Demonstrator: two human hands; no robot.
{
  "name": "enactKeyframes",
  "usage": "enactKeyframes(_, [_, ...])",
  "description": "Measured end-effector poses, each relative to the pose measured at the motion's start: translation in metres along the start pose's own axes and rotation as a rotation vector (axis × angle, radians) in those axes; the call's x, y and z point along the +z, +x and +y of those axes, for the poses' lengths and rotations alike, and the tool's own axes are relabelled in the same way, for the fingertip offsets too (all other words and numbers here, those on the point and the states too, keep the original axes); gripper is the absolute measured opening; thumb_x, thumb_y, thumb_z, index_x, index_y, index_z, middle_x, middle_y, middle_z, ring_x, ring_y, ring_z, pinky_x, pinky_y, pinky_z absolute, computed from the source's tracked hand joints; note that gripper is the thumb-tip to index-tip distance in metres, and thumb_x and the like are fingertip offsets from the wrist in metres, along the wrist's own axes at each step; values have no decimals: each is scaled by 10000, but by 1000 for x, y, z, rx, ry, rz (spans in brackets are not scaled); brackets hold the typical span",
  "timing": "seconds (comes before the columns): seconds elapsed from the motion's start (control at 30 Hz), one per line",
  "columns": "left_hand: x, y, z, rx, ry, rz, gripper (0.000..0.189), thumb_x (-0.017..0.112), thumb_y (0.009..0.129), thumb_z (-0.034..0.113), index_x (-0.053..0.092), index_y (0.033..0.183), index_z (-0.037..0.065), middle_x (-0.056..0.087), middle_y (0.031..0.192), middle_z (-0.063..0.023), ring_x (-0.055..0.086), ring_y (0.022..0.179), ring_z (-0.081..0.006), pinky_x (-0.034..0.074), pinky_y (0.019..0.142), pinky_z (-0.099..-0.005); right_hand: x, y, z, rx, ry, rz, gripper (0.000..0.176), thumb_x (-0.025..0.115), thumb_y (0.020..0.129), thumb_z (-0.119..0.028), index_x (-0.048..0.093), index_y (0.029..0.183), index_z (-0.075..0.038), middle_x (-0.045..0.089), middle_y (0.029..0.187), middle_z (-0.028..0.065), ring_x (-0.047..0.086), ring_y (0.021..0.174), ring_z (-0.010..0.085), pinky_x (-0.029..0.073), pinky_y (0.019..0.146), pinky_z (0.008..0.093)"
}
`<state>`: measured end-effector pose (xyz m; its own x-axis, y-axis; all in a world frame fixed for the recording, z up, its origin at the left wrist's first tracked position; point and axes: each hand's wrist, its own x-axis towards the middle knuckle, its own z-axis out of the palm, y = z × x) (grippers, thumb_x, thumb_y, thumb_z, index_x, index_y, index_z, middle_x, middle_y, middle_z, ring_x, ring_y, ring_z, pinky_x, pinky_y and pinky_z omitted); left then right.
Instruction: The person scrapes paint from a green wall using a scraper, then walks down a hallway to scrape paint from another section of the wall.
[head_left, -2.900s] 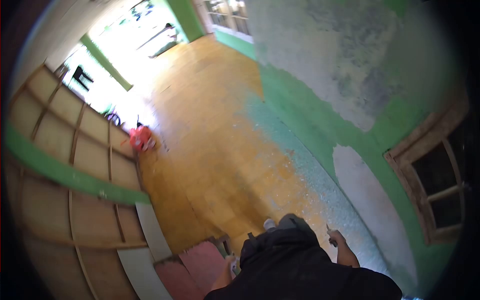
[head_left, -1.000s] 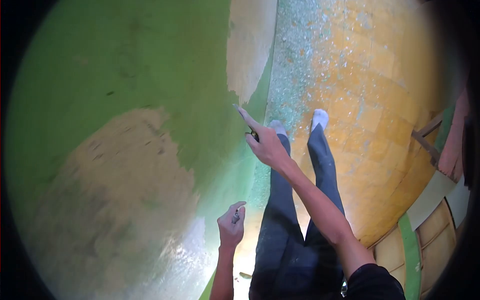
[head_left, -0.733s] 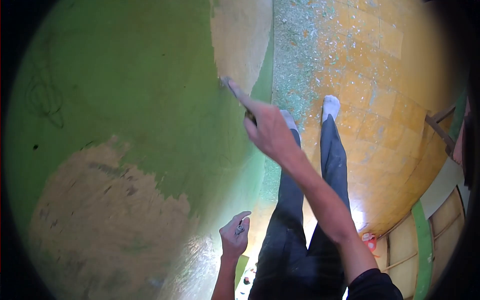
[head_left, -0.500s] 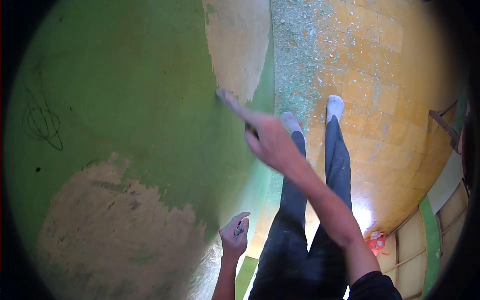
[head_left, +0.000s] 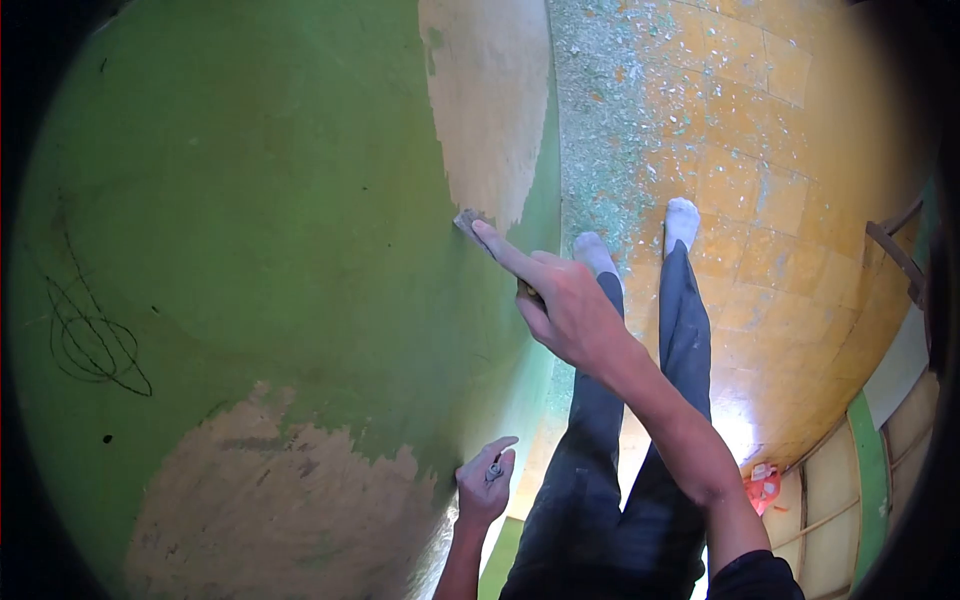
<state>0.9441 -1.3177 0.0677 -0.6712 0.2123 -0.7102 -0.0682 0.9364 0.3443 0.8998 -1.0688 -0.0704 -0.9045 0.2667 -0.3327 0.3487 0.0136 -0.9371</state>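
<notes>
scraper (head_left: 466, 221) is in my right hand (head_left: 575, 312), and its flat grey blade comes out just beyond the tip of my long pointing finger, toward the upper left. my grip on it is narrow: this finger lies straight along the tool, my thumb is bent below, and a small dark and yellow part shows between them, while the rest of the handle is hidden by my hand. the blade lies against the green wall (head_left: 300, 200), right at the ragged lower end of the long pale patch (head_left: 488, 110). my left hand (head_left: 484, 484) is lower, near the wall and well apart from the scraper; its fingers are curled around a small grey object (head_left: 493, 471), which i cannot tell exactly. a wider pale patch (head_left: 290, 500) is on the wall to the left of this hand, and above it are black scribbled lines (head_left: 95, 340). on the other side, many small chips (head_left: 605, 130) are scattered on the yellow floor (head_left: 780, 200), most thickly along the wall. my two feet in pale socks (head_left: 682, 220) stand on the floor, and a red bag (head_left: 763, 487) is near the panelled side (head_left: 830, 490).
</notes>
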Motion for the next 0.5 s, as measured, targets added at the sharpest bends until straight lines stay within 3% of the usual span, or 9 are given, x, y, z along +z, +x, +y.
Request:
enactKeyframes(0.03, [1, 3, -1, 32, 7, -1, 149, 681, 950, 74, 724, 1084, 26, 615, 702, -105, 513, 555, -130, 435, 542, -282, 4, 14, 6, -148, 51, 161, 837, 525, 785, 53, 410, 1560, -239, 549, 724, 225, 578, 683, 395, 471, 735, 478])
enactKeyframes(0.17, [2, 7, 2, 58, 36, -9, 157, 683, 945, 70, 723, 1091, 27, 612, 705, -109, 518, 554, -135, 444, 547, -287, -10, 41, 10, -154, -32, 210, 855, 532, 774, 63, 408, 1564, -240, 514, 696, 221, 563, 654, 376, 459, 719, 469])
enactKeyframes(0.27, [-3, 6, 3, 26, 17, -23, 159, 683, 943, 67, 723, 1092, 29, 615, 709, -113, 520, 553, -139, 446, 549, -288, -3, 8, 0, -19, -11, 12, 839, 539, 784, 46, 407, 1562, -241, 531, 715, 236, 555, 661, 392, 456, 723, 488])
enactKeyframes(0.4, [-1, 12, 2, 81, 30, -36, 158, 681, 943, 67, 723, 1090, 29, 610, 710, -109, 520, 558, -131, 440, 547, -283, -26, 54, -3, -120, -84, 186, 849, 554, 783, 40, 416, 1563, -264, 555, 711, 197, 595, 672, 337, 454, 698, 449])
enactKeyframes(0.5, [0, 15, 5, 21, 16, -37, 154, 676, 944, 61, 724, 1088, 29, 607, 714, -110, 520, 564, -124, 436, 547, -280, -17, 30, -5, -70, -59, 136, 837, 559, 794, 34, 405, 1564, -254, 560, 725, 216, 598, 685, 351, 455, 700, 470])
